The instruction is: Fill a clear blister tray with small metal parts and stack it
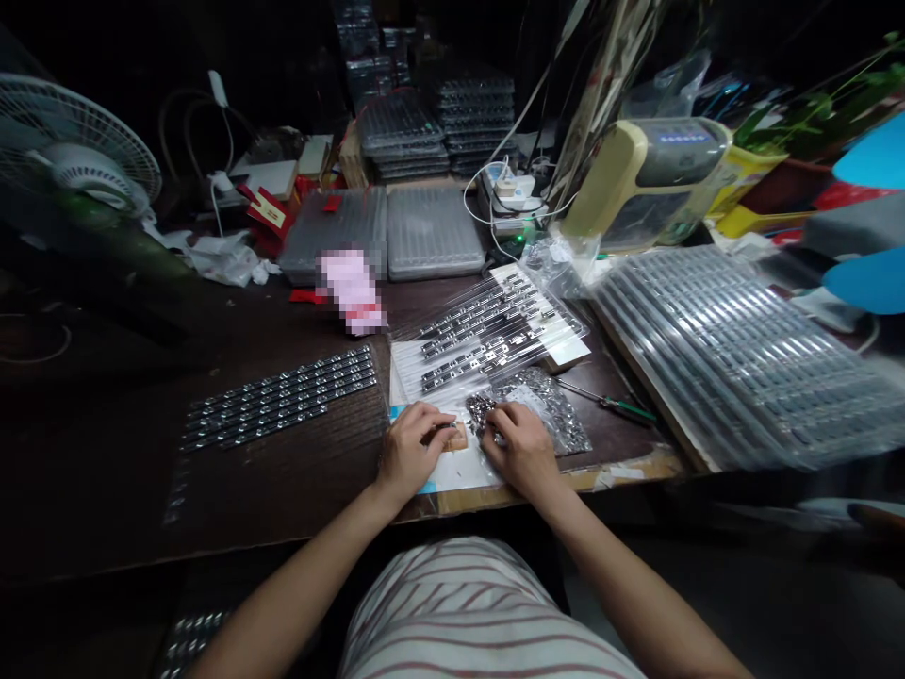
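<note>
My left hand (414, 448) has thumb and fingertips pinched together at a small tan block (459, 438), which lies on a white sheet (463, 471). Whatever the pinch holds is too small to make out. On the other side of the block, my right hand (521, 445) curls its fingers down at a pile of tiny shiny metal parts (479, 407); its fingertips are partly hidden. Behind both hands lies a clear ribbed plastic tray (452, 372) with rows of dark metal pieces. A clear bag (558, 405) of small parts touches the pile's right side.
Dark strips of metal pieces (283, 401) lie in rows at left. A green-handled screwdriver (622, 405) rests right of the bag. Stacked clear trays (735, 349) fill the right side; more trays (435, 236) stand behind. A fan (85, 160) is at far left, a yellowish device (650, 184) at back right.
</note>
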Demonstrator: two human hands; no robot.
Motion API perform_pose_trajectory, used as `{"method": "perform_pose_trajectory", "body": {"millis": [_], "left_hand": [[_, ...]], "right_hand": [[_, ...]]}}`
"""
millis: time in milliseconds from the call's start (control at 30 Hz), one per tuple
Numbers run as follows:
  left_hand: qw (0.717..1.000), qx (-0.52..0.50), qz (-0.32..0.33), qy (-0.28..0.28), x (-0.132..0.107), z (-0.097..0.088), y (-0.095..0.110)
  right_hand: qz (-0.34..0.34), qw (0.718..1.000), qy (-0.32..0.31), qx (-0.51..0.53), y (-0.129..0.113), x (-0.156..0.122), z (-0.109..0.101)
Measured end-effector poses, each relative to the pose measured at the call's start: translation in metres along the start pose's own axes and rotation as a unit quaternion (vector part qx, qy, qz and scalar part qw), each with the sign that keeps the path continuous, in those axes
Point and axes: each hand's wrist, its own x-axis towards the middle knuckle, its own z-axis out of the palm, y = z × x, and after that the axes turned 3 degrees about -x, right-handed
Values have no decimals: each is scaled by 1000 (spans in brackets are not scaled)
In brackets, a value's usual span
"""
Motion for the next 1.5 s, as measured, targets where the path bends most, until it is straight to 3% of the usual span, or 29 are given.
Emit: {"method": "perform_pose_trajectory", "body": {"millis": [167,767,867,967,1167,1333,1500], "left_hand": [[997,35,51,-52,-4,9,3],[997,11,45,-68,-3,13,1],[999,19,32,-13,4,-3,-4],[994,95,-15,59,13,-36,-24],[939,305,-96,124,4,-98,-74],[923,338,-119,139,-16,-120,-87],[924,318,-112,178,-11,-123,-74]], "right_hand": [[42,998,15,35,0,-2,-4],[22,983,29,180,7,-3,1],[15,980,22,196,-2,2,2],[5,985,-10,172,-15,7,4],[-7,995,-26,98,-29,10,12],[-24,994,-29,99,-28,10,15],[-47,995,-42,80,-32,11,14]]}}
